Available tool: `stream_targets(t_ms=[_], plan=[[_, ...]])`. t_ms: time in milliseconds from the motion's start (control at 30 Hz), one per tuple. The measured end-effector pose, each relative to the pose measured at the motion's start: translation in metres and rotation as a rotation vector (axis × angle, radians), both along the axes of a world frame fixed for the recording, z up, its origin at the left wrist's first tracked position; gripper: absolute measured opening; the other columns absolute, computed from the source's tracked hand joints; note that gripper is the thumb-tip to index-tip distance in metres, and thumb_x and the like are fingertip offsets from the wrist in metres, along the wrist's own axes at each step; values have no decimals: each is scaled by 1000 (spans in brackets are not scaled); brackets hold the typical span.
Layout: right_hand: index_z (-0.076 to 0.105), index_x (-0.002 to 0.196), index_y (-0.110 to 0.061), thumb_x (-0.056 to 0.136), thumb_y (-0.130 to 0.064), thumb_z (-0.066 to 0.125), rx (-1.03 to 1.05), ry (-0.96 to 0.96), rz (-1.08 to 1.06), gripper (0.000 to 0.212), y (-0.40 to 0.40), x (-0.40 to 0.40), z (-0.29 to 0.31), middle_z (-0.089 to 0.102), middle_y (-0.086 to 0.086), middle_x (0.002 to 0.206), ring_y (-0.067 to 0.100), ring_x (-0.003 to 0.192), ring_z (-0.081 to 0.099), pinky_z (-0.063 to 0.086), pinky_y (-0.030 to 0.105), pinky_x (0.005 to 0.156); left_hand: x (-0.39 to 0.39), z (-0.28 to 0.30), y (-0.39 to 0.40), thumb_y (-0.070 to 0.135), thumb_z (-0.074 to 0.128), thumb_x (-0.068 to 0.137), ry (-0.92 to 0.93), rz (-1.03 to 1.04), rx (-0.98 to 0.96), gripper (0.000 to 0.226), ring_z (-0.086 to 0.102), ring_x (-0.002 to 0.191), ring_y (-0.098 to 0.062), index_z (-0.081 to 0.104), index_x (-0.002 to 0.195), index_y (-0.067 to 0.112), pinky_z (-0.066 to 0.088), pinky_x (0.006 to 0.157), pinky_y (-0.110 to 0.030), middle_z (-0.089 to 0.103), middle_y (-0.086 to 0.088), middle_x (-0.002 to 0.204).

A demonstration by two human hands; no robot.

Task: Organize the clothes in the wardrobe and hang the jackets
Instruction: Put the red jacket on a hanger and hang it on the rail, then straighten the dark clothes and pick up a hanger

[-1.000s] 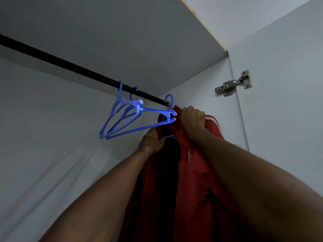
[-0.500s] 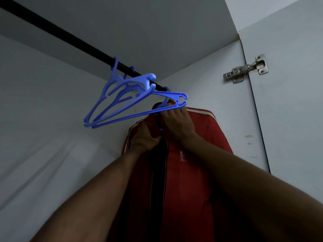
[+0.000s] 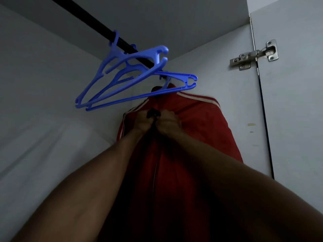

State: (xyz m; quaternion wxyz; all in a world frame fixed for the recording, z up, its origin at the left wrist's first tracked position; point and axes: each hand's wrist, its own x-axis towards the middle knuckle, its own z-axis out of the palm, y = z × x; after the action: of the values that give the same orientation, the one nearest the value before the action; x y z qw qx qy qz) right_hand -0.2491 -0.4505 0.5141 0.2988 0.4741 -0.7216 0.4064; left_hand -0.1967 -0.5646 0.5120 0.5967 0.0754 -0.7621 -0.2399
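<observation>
A red jacket (image 3: pixel 201 126) with white shoulder stripes hangs from the black wardrobe rail (image 3: pixel 97 23) at its right end, on a blue hanger whose hook (image 3: pixel 166 82) shows above the collar. My left hand (image 3: pixel 142 122) and my right hand (image 3: pixel 168 123) are side by side just below the collar, each gripping one front edge of the jacket at the dark zipper. Several empty blue hangers (image 3: pixel 125 74) hang on the rail to the left of the jacket.
The white wardrobe side wall (image 3: pixel 232 95) stands right behind the jacket, with a metal door hinge (image 3: pixel 254 55) and the open door (image 3: pixel 293 102) at the right. The wardrobe's back wall (image 3: pixel 43 119) fills the left.
Both hands have slid down from the hanger and collar to the jacket's front edges. The jacket's shoulders now sit spread on the hanger. The view has tilted upward.
</observation>
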Motion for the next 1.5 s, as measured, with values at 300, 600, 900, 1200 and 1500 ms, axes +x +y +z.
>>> stream_targets(t_ms=[300,600,900,1200,1500], plan=[[66,119,-16,99,-28,54,222,16,-189,26,-14,-14,-113,66,9,121,28,109,65,51,35,83,-19,-103,4,29,73,87,-130,242,243,34,67,98,-24,63,117,17,58,84,-34,69,-4,110],[69,99,-11,99,-39,54,198,-225,-1,31,-26,9,-249,70,11,103,31,93,68,56,40,77,9,-237,-9,44,62,97,-216,257,197,24,68,78,-13,70,84,25,55,76,-30,73,5,83],[69,113,-10,101,-31,51,551,-273,140,30,-34,50,-424,70,11,114,30,106,67,50,36,80,72,-432,1,41,58,99,-488,420,473,29,70,79,-15,76,92,19,59,78,-38,74,3,85],[68,106,-10,102,-31,47,779,-292,415,30,-24,84,-521,70,10,111,29,101,67,51,33,77,131,-521,54,45,53,99,-670,756,619,31,62,79,-14,73,92,23,46,66,-28,70,7,89],[56,105,-15,90,-33,67,899,-344,781,25,-20,148,-612,61,7,107,29,102,61,53,38,83,272,-631,116,39,57,96,-790,1254,691,26,60,109,-28,69,110,20,50,89,-43,62,-5,115]])
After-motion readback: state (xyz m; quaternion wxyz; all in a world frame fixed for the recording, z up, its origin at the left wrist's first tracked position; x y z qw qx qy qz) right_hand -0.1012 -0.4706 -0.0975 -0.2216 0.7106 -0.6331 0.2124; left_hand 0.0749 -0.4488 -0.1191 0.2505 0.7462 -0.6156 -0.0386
